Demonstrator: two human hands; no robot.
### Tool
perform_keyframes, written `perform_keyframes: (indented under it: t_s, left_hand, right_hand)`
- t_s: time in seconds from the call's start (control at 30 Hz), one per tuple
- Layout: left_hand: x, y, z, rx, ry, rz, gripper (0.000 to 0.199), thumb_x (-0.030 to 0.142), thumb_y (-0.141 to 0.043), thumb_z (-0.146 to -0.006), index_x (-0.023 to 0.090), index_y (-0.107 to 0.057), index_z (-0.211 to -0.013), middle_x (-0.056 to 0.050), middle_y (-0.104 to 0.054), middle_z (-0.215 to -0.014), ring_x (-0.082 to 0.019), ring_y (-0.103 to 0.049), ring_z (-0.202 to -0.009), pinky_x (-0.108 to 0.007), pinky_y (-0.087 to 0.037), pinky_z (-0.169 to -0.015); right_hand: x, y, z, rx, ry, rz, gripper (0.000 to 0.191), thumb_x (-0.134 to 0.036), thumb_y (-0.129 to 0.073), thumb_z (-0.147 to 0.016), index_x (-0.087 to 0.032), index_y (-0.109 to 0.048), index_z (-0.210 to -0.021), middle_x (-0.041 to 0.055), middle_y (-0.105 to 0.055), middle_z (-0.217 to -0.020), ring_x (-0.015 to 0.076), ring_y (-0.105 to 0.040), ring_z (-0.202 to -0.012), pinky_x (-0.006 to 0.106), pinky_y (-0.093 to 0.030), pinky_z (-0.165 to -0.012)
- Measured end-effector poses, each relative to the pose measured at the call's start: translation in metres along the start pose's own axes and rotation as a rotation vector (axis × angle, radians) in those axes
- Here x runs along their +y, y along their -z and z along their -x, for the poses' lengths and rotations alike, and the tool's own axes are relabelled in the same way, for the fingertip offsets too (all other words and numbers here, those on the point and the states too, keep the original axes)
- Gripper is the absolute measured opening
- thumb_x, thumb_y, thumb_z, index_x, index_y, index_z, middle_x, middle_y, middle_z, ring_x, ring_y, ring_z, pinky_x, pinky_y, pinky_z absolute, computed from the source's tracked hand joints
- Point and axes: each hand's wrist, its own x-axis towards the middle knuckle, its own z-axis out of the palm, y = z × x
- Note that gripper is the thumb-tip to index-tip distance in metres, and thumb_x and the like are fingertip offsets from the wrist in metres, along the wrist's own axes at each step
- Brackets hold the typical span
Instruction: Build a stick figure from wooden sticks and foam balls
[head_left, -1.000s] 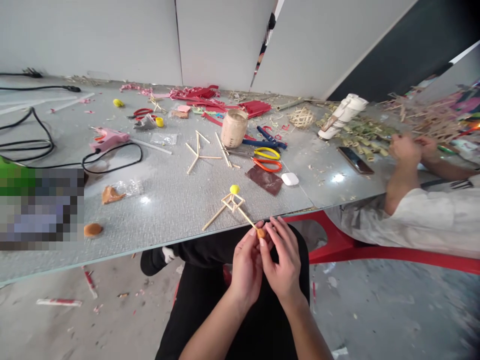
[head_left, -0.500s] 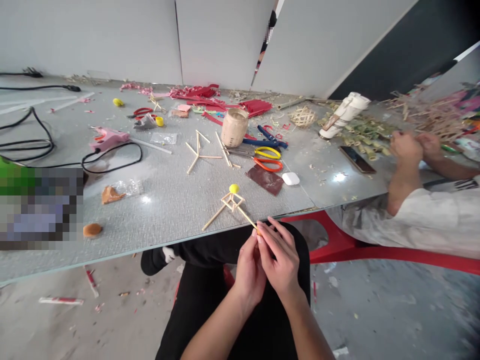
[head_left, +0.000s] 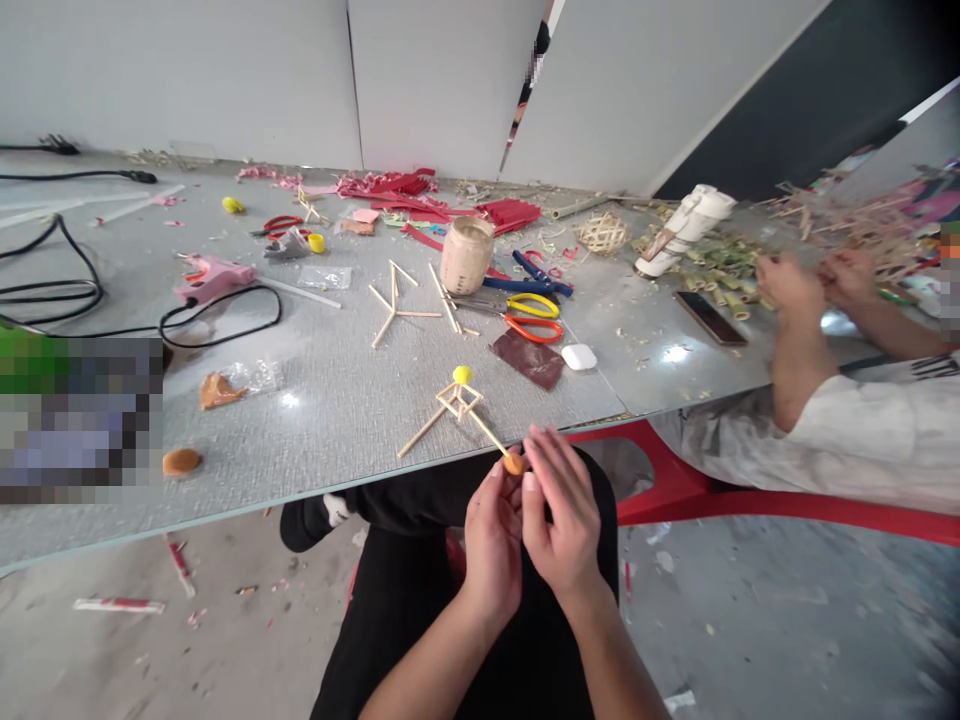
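Note:
At the table's front edge stands a small figure of thin wooden sticks (head_left: pixel 459 400), topped by a yellow clay ball (head_left: pixel 463 375). One of its long sticks slants down to the right and ends in an orange clay ball (head_left: pixel 514 463). My left hand (head_left: pixel 493 545) has its thumb and fingertips closed about that ball from the left and below. Beside the ball on the right, my right hand (head_left: pixel 562 510) has its fingers stretched out and its thumb apart. Whether a right fingertip still touches the clay is hard to see. Another orange clay lump (head_left: pixel 181 461) lies at left.
Behind the figure lie loose sticks (head_left: pixel 395 313), a bamboo cup (head_left: pixel 468 256), scissors (head_left: pixel 532 328), blue pliers (head_left: pixel 541 274) and a white case (head_left: pixel 579 357). A pink glue gun (head_left: pixel 217 278) with its cable is at left. Another person's hands (head_left: pixel 791 287) work at right near a phone (head_left: pixel 709 317).
My right hand's fingers have parted from the orange clay ball, which now shows between my hands. My left hand has shifted slightly left. The other person's hands moved left a little.

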Motion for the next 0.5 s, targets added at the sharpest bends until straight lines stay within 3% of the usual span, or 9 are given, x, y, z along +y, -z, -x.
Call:
perform_keyframes:
  t_s: [0.1,0.33,0.4,0.5]
  left_hand:
    - [0.0012,0.0004,0.0026,0.028,-0.037,-0.056,0.034,0.039,-0.076,-0.090,0.017,-0.079,-0.117,-0.011,-0.076,-0.124,-0.030,-0.065,-0.129,-0.036,-0.048,-0.111]
    - [0.0014,0.0039,-0.0001,-0.001,-0.033,-0.081,0.037,0.039,-0.075,-0.093,0.018,-0.077,-0.123,-0.011,-0.074,-0.132,-0.028,-0.064,-0.131,-0.034,-0.048,-0.111]
    - [0.0009,0.0042,-0.0015,0.008,-0.038,-0.062,0.034,0.039,-0.075,-0.093,0.017,-0.078,-0.119,-0.011,-0.075,-0.128,-0.028,-0.065,-0.129,-0.034,-0.048,-0.110]
    - [0.0008,0.0040,-0.0036,-0.012,0.009,-0.011,0.036,0.045,-0.072,-0.095,0.015,-0.078,-0.115,-0.014,-0.076,-0.124,-0.031,-0.067,-0.126,-0.038,-0.050,-0.107]
  right_hand:
    - [-0.0018,-0.0052,0.0020,-0.086,0.072,0.041,0.063,-0.012,-0.058,-0.099,-0.026,-0.048,-0.159,0.0090,-0.066,-0.147,0.0322,-0.056,-0.142,0.055,-0.053,-0.112]
    - [0.0032,-0.0083,0.0045,-0.131,0.084,0.036,0.062,-0.010,-0.060,-0.097,-0.026,-0.051,-0.156,0.0079,-0.069,-0.143,0.0317,-0.054,-0.144,0.055,-0.051,-0.112]
    - [0.0034,-0.0069,0.0041,-0.110,0.060,0.009,0.063,-0.010,-0.058,-0.098,-0.025,-0.048,-0.158,0.0095,-0.067,-0.145,0.0322,-0.055,-0.144,0.056,-0.052,-0.111]
    - [0.0028,-0.0051,0.0046,0.020,-0.037,-0.024,0.060,-0.012,-0.054,-0.100,-0.023,-0.047,-0.159,0.0136,-0.065,-0.147,0.0331,-0.057,-0.141,0.057,-0.054,-0.108]
